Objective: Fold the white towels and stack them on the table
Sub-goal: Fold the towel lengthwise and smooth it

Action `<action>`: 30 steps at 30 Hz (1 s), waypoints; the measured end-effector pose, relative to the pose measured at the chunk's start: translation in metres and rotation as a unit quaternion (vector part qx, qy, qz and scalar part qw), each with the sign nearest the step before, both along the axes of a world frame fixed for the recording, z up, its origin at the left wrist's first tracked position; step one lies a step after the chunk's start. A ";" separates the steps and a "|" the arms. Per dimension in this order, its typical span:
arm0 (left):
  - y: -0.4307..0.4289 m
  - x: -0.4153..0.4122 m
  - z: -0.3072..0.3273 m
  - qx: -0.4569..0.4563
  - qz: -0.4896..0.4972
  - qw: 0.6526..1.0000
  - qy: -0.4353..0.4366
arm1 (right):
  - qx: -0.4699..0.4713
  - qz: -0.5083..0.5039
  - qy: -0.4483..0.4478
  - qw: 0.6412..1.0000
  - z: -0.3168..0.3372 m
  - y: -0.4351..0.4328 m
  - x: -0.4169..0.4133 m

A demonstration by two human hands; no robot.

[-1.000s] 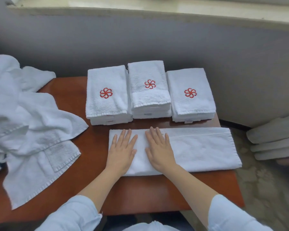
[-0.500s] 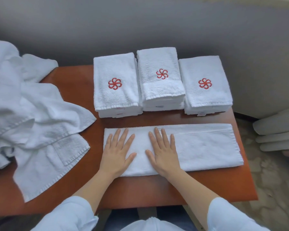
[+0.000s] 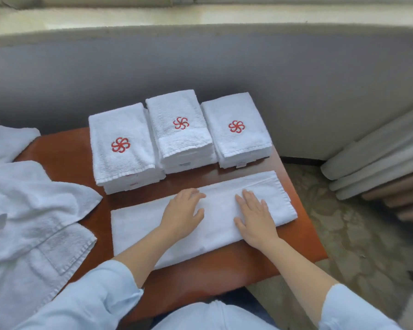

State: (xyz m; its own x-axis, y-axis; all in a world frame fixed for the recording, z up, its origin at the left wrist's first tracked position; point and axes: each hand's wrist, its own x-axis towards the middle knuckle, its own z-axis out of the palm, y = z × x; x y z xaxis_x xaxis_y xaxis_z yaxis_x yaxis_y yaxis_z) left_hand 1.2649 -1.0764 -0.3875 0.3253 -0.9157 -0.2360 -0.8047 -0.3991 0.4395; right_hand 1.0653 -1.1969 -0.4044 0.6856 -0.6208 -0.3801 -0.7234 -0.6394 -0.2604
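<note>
A white towel (image 3: 138,225), folded into a long strip, lies across the front of the brown table (image 3: 65,158). My left hand (image 3: 181,211) rests flat on its middle, fingers straight. My right hand (image 3: 254,216) presses flat on its right part, fingers spread. Behind the strip stand three stacks of folded white towels with red pinwheel logos: a left stack (image 3: 122,144), a middle stack (image 3: 180,129) and a right stack (image 3: 236,129).
A heap of unfolded white towels (image 3: 26,210) covers the table's left side and hangs over its edge. A grey wall runs behind the table. Pale rolled objects (image 3: 377,160) lie on the patterned floor at the right.
Both hands have slid to the right along the strip, from its left half to its middle and right part. The camera view has shifted and tilted.
</note>
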 end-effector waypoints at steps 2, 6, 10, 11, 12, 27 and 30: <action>-0.032 -0.013 0.003 0.017 -0.042 0.999 0.015 | -0.004 -0.030 0.015 0.999 0.003 -0.012 -0.020; -0.086 -0.040 0.005 0.037 -0.101 0.994 0.006 | -0.018 -0.093 0.025 0.995 0.006 -0.032 -0.046; -0.134 -0.064 0.005 0.044 -0.147 0.988 -0.014 | -0.001 -0.175 -0.017 0.984 0.009 -0.048 -0.065; -0.144 -0.070 0.005 0.046 -0.147 0.988 -0.014 | -0.006 -0.184 -0.026 0.983 0.010 -0.051 -0.069; -0.154 -0.076 0.004 0.047 -0.142 0.989 -0.015 | -0.010 -0.190 -0.033 0.981 0.010 -0.054 -0.071; -0.224 -0.103 0.027 0.052 -0.251 0.964 -0.074 | 0.080 -0.295 -0.101 0.947 0.011 -0.069 -0.075; -0.212 -0.092 0.042 0.025 -0.276 0.960 -0.047 | 0.118 -0.346 -0.105 0.925 0.018 -0.071 -0.072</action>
State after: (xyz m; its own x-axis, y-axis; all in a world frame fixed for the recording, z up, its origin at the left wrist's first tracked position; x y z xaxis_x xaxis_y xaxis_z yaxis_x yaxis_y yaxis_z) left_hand 1.1733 -1.2881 -0.3454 -0.1842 -0.9426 -0.2784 -0.9346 0.0803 0.3465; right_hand 0.9934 -1.2682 -0.3868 0.2301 -0.8552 -0.4643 -0.8556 0.0495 -0.5153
